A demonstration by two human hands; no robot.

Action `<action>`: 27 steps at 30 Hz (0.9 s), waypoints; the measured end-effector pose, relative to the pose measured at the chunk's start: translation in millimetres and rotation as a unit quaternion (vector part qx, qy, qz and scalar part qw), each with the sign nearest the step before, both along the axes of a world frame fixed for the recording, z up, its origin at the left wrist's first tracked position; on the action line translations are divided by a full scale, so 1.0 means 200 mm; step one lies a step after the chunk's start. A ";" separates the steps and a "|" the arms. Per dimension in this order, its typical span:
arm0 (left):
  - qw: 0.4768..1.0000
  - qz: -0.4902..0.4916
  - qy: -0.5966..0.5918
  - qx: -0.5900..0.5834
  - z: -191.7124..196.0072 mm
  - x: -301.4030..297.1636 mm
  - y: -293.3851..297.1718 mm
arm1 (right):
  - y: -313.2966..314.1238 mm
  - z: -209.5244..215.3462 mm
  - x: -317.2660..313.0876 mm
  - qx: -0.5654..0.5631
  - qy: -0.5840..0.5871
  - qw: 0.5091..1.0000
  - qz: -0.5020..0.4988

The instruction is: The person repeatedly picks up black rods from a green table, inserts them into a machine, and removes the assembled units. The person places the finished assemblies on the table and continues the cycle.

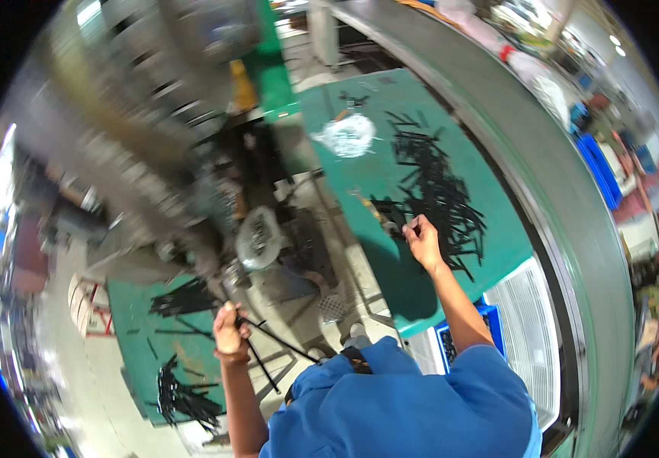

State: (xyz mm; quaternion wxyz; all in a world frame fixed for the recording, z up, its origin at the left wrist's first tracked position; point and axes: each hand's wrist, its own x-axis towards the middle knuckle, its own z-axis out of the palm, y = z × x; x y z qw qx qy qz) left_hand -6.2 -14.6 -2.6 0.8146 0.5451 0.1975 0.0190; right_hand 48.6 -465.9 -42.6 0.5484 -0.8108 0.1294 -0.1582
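My left hand (pixel 230 332) is closed around long, thin black strips (pixel 287 341), in front of the machine (pixel 154 183) on the left. Two of their ends spread apart toward my body. On the green table to the right, my right hand (pixel 423 243) is at the near-left side of a pile of thin black pieces (pixel 440 183). Its thumb and fingers are pinched together at the dark pieces; what lies between them is too small to make out. Just left of these fingers is a thin yellowish tool (pixel 371 208).
A white heap of small parts (pixel 350 136) lies on the green table (pixel 360 252). By the machine is a translucent bowl of small parts (pixel 259 238). Black strips (pixel 184 397) rest on the left green table (pixel 135 355). A metal-edged conveyor (pixel 573 252) curves along the right.
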 end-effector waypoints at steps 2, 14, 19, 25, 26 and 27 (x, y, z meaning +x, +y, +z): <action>0.997 -0.065 0.040 0.030 0.05 0.00 0.02 | 0.35 -0.03 0.04 0.052 -0.082 0.991 0.097; 0.988 -0.146 0.030 -0.041 0.03 0.04 0.12 | 1.61 0.30 0.06 0.032 -0.122 0.962 0.242; 0.983 -0.167 0.033 -0.073 0.05 0.06 0.15 | 1.67 0.34 0.04 -0.011 -0.118 0.969 0.216; 0.978 -0.198 0.009 -0.060 0.05 0.08 0.17 | 1.65 0.30 -0.02 -0.049 -0.112 0.976 0.179; 0.979 -0.198 0.006 -0.056 0.06 0.08 0.18 | 1.62 0.28 -0.04 -0.052 -0.120 0.977 0.167; 0.978 -0.200 0.010 -0.056 0.06 0.07 0.18 | 1.56 0.24 -0.08 -0.055 -0.125 0.979 0.150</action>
